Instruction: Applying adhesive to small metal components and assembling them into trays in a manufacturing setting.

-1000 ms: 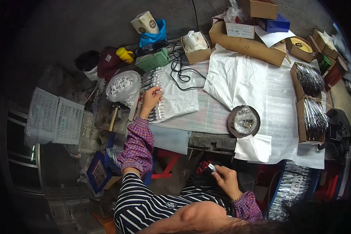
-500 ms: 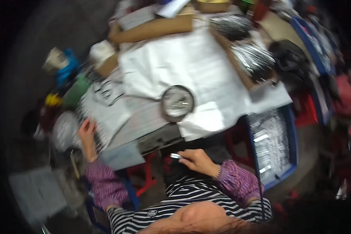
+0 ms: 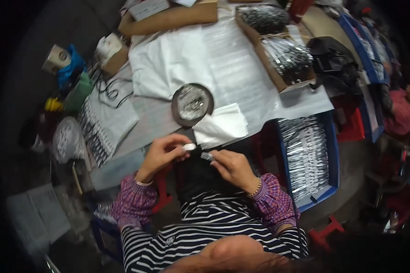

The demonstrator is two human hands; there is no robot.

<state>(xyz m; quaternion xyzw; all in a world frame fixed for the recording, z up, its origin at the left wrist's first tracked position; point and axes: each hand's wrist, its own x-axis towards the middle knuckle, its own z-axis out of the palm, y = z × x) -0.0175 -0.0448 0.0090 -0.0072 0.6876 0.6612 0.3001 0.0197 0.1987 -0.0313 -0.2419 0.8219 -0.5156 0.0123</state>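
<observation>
My left hand is closed in a pinch on a small whitish, shiny piece in front of my body. Close to its right, my right hand pinches a small silvery metal piece; the exact kind of either piece is too small to make out. The two pieces are a short gap apart, over the table's near edge. Just beyond them stands a round dark dish with small shiny parts in it. Folded white paper or cloth lies beside the dish, to its right.
A blue tray on the right holds rows of silvery strips. Open cardboard boxes with metal parts stand at the far right. Several striped pieces lie in a row at left, beside a clear plastic bag. White sheeting covers the table.
My left hand has come from the row of pieces at left to the middle, now with a whitish piece in its fingers. The right hand keeps its silvery piece and is slightly higher.
</observation>
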